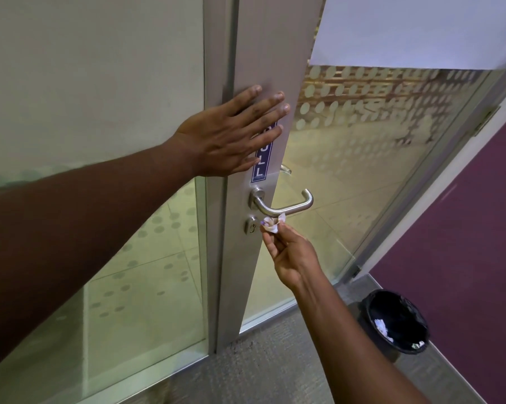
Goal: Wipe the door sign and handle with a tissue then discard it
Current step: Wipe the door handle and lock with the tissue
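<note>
A: I've got the left hand (228, 132) flat on the door's grey stile (263, 53), palm down, fingers (270, 100) released and spread, holding nothing. It lies over the top of the blue PULL sign (260, 167), so only the lower letters show below it.

B: And the right side?

A: The right hand (289, 255) comes up from below with its fingers pinched on a crumpled white tissue (272, 224). The tissue sits right under the steel lever handle (284, 204), touching or just short of its underside; I can't tell which. It's just beside the round keyhole plate (251, 225), slightly right of it.

B: How are the edges?

A: The door stands ajar, swung toward me. Its free edge runs down the left of the stile, close to the fixed frame post (214, 53), and the left thumb side overlaps that seam. The handle's tip curls back toward the frosted dotted glass panel (362, 135) on the right.

B: Room to move?

A: Open space to the right of the handle and below it, in front of the glass. The right forearm crosses that space diagonally from bottom right. Down on the grey carpet (260, 374), a black-lined bin (397, 325) sits at the lower right, near the purple wall (464, 228), well apart from the handle, with scraps of white paper (381, 326) inside. The left forearm fills the lower left, in front of the fixed glass pane (100, 68).
</note>
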Demonstrator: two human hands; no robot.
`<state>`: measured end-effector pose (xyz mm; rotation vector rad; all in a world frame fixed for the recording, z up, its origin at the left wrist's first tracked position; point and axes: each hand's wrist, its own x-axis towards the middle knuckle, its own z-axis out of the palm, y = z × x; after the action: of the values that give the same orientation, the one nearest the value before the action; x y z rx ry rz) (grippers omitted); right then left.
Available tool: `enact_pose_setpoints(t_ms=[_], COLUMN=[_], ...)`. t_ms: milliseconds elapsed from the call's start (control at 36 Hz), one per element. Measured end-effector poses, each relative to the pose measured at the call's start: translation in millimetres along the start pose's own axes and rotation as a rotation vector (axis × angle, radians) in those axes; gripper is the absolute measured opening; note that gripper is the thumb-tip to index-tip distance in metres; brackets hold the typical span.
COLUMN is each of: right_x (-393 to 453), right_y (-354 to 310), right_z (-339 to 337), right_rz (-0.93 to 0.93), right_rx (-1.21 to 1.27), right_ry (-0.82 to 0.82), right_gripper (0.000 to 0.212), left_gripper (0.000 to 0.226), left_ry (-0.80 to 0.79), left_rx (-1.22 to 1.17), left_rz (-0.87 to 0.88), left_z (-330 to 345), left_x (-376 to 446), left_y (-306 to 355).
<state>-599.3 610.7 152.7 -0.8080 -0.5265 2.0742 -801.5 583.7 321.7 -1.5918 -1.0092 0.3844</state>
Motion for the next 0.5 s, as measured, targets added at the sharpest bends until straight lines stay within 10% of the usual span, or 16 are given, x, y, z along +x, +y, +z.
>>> enact_pose_setpoints(t_ms=[500], right_x=[-44], right_y=[-33], right_z=[-56], right_rz=[-0.172], right_rx=[-0.220], right_ry=[0.137], right_gripper=[0.021], left_gripper=[0.078], left_ry=[-0.022], left_rx=[-0.056], left_rz=[-0.019], left_z=[-9], left_x=[-2], left_y=[-2])
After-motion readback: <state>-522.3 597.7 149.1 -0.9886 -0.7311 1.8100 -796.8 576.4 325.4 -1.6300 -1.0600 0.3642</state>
